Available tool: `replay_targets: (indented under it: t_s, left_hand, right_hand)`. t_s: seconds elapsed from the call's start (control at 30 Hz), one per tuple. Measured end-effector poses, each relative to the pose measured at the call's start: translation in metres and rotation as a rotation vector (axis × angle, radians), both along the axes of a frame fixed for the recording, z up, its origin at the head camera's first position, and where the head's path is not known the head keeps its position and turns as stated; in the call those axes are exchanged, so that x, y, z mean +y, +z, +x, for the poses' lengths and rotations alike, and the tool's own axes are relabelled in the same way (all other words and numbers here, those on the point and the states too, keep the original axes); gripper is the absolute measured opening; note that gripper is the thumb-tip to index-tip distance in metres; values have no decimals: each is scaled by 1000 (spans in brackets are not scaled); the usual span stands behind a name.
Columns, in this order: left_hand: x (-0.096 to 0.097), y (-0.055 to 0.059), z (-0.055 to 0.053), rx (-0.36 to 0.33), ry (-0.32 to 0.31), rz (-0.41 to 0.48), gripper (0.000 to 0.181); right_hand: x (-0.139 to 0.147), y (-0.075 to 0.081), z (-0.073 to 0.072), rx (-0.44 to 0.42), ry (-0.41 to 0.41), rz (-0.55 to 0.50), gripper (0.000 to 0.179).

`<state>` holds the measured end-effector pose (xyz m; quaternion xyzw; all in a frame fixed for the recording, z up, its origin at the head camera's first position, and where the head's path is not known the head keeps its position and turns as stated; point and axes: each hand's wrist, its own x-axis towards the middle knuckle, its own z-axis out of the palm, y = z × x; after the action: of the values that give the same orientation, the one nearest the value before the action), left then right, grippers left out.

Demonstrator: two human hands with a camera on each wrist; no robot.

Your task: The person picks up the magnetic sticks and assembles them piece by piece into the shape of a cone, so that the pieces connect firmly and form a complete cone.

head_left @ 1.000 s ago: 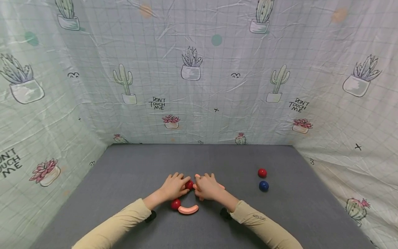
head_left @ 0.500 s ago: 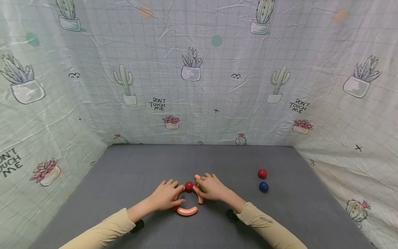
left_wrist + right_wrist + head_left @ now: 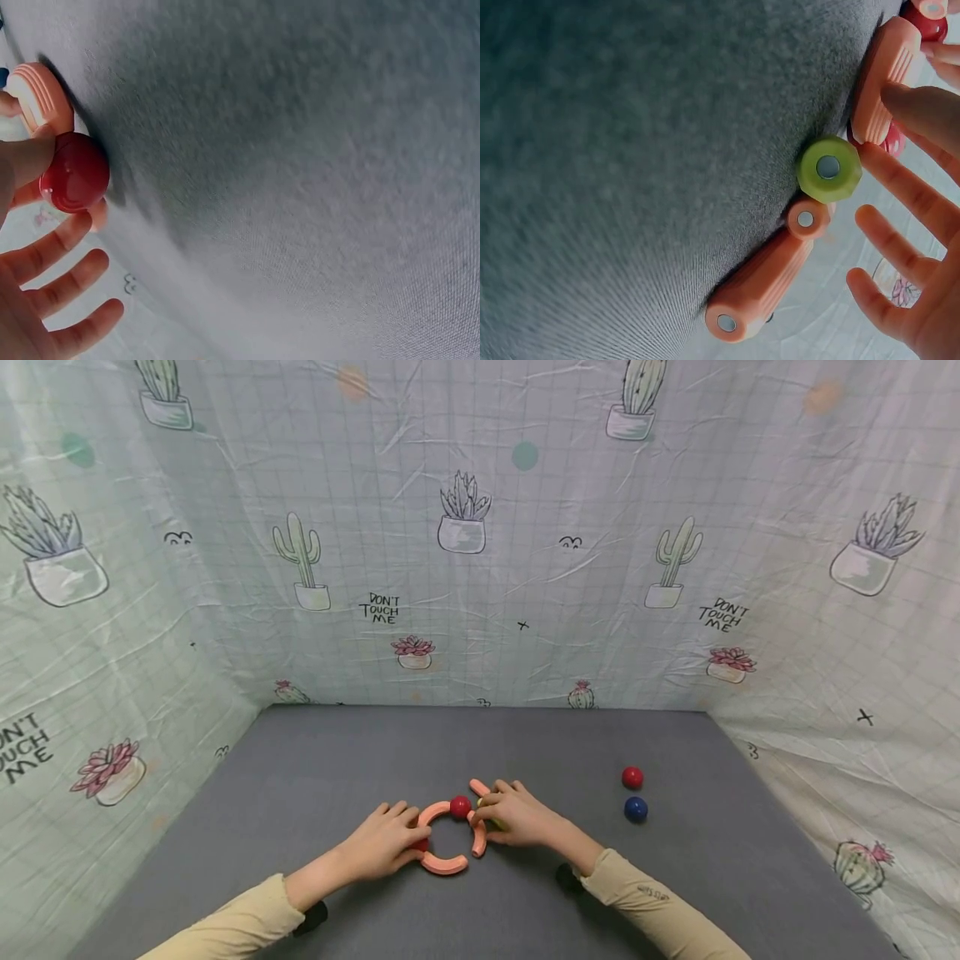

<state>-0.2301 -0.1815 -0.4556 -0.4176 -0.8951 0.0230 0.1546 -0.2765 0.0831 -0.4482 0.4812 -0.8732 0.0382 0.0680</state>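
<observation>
A loose ring of curved orange pieces and red balls lies between my hands. My left hand (image 3: 378,843) pinches a red ball (image 3: 75,174) between thumb and index finger at the ring's left side, its other fingers spread. That ball touches the upper-left curved piece (image 3: 432,812) and the lower curved piece (image 3: 444,865). Another red ball (image 3: 461,807) sits at the top of the ring. My right hand (image 3: 525,817) holds the right-hand curved piece (image 3: 883,82) with thumb and index finger. A gap parts this piece from the lower one.
Beside the right fingers lie a green piece with a metal disc (image 3: 828,166) and a long orange piece (image 3: 757,289), partly hidden in the head view. Further right on the grey table (image 3: 360,743) are a red ball (image 3: 633,777) and a blue ball (image 3: 636,810).
My left hand has moved from the top ball down and left to the left-hand ball, uncovering the upper-left curved piece. The lower curved piece has shifted slightly left. My right hand has drawn slightly right.
</observation>
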Motion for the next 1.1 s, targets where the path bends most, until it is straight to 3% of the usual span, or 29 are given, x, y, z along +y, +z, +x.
replay_targets:
  t_s: [0.13,0.33,0.53,0.8,1.1]
  left_hand:
    - [-3,-1,-4,22,1,14,18]
    - [-4,0,-10,68,30,-35,19]
    - [-4,0,-12,116,12,-63,25]
    - [1,0,-6,-48,-58,15,18]
    - [3,-6,-6,-43,-115,44,6]
  right_hand:
    - [-1,-2,0,19,2,17,24]
    - [-3,-5,1,63,3,28,25]
    - [-5,-4,3,111,16,39,25]
    - [7,-1,2,76,-28,12,25]
    - [31,-1,1,100,-30,-119,18]
